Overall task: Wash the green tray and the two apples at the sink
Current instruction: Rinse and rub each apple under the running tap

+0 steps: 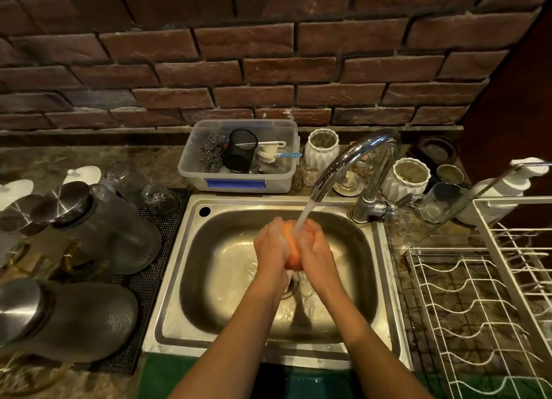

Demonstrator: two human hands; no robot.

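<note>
An orange-red apple (291, 246) sits between both palms over the steel sink (209, 279). My left hand (270, 244) presses its left side and my right hand (315, 246) covers its right side. Water runs from the chrome faucet (358, 159) onto the apple's top and the hands are wet. A green surface (161, 377) shows at the bottom edge below the sink front, cut off by the frame; I cannot tell if it is the tray. No second apple is visible.
A clear plastic box (239, 159) with scourers and brushes stands behind the sink. Dark glass jars (98, 228) lie on a black mat at the left. A white wire dish rack (484, 309) fills the right counter. White ribbed pots (322, 147) and a soap pump (507, 186) stand near the faucet.
</note>
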